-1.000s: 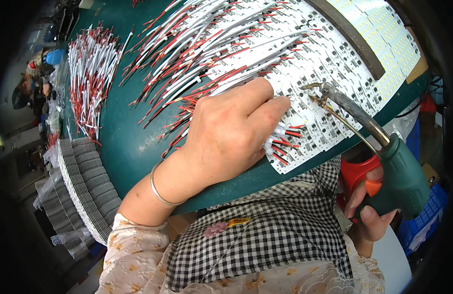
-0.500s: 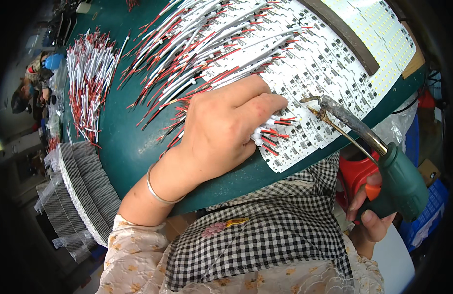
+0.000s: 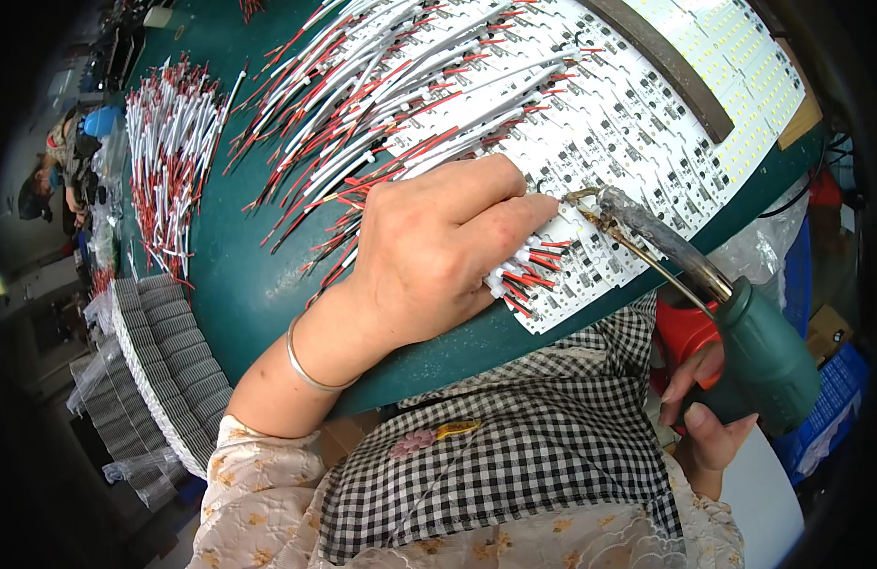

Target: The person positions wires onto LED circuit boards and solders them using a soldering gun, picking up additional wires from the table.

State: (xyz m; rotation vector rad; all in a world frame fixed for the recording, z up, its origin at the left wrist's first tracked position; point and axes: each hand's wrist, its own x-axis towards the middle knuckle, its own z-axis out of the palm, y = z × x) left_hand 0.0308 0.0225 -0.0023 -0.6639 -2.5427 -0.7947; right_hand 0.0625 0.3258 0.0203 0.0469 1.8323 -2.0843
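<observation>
My left hand point(image 3: 433, 251) is closed over the white circuit board panel point(image 3: 604, 251), holding a bundle of white-sleeved wires point(image 3: 526, 275) whose red and black ends stick out below the fingers. Its fingertips are pinched near the board, and what lies exactly between them is hidden. My right hand point(image 3: 709, 427) grips a green soldering gun point(image 3: 770, 351) by its handle. The gun's dark, angled tip, with a thin metal tube alongside, comes down at the board just right of my left fingertips. Whether the tip touches the board I cannot tell.
Many white wires with red and black ends point(image 3: 391, 85) lie fanned across the board and the green table point(image 3: 244, 256). Another wire pile point(image 3: 173, 152) sits at the left. A dark bar point(image 3: 661, 66) rests across the panel. A grey ribbed cushion point(image 3: 168, 351) adjoins the table's left edge.
The soldering gun has shifted a little to the left, bringing its tip closer to my left fingertips. My left hand has barely moved and keeps its hold on the wires.
</observation>
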